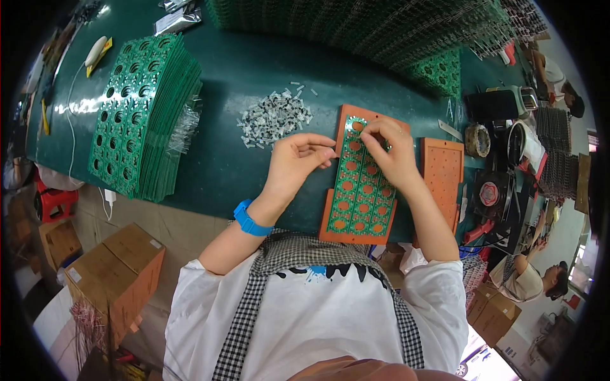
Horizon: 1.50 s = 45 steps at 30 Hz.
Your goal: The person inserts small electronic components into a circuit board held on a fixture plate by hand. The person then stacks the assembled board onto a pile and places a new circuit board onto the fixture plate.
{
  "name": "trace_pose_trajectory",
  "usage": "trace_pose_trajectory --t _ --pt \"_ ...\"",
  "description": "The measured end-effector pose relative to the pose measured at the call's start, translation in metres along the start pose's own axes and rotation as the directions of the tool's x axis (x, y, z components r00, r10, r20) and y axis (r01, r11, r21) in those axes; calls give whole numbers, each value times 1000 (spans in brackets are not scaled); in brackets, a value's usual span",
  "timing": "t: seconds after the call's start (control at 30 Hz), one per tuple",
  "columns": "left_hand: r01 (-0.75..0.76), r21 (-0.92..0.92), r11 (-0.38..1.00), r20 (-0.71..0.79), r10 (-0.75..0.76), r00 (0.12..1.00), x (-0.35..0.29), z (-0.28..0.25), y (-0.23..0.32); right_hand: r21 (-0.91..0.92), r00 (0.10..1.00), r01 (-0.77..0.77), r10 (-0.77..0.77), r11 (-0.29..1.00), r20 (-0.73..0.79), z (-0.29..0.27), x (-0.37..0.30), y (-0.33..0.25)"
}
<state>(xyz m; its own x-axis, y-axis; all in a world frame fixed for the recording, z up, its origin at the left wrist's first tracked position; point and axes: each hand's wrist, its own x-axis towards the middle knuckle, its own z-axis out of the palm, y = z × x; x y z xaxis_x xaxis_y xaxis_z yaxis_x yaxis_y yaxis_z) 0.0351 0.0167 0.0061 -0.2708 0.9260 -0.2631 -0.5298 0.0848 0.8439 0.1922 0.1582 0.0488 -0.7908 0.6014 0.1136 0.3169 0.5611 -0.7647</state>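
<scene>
A green circuit board [360, 181] pierced with round holes is shown lying in an orange fixture tray [331, 216] at the near edge of the dark green surface [229, 76]. The right hand [393, 151] is laid on the upper part of the board, its fingers bent and the fingertips [370, 135] pressed together at the board's top rows; whether anything is pinched there cannot be told. The left hand [295, 162] is held just left of the tray, with fingers curled and the tips closed on a small pale part [333, 152] that touches the board's left edge. A blue wristband [250, 220] is worn on the left wrist.

A heap of small clear and grey parts [273, 117] is seen on the surface just beyond the left hand. A second orange tray [442, 168] is placed to the right of the first, close beside the right forearm. A tall stack of green boards [141, 114] is set well apart at the left, and further green boards [381, 25] are spread along the far side. A roll of tape [476, 140] is seen at the right. Cardboard boxes [117, 270] stand on the floor below the surface at the left.
</scene>
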Motion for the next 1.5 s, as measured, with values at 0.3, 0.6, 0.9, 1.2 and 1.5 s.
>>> trace_pose_trajectory --t 0.3,0.6,0.9,1.2,1.5 --pt "-58 64 996 -93 64 994 3 1 -2 -136 984 116 -96 984 149 -5 9 13" --pt "-84 80 993 -76 90 993 4 0 -6 -213 988 132 -111 968 108 2 6 14" --pt "-64 70 996 -48 67 997 2 2 1 -303 958 278 -286 911 21 8 -4 14" --pt "-62 96 993 -42 67 997 2 3 0 -86 999 33 -30 996 38 2 -1 12" --pt "-61 77 995 -64 66 996 -1 3 -3 -49 997 72 -73 996 -21 9 -5 17"
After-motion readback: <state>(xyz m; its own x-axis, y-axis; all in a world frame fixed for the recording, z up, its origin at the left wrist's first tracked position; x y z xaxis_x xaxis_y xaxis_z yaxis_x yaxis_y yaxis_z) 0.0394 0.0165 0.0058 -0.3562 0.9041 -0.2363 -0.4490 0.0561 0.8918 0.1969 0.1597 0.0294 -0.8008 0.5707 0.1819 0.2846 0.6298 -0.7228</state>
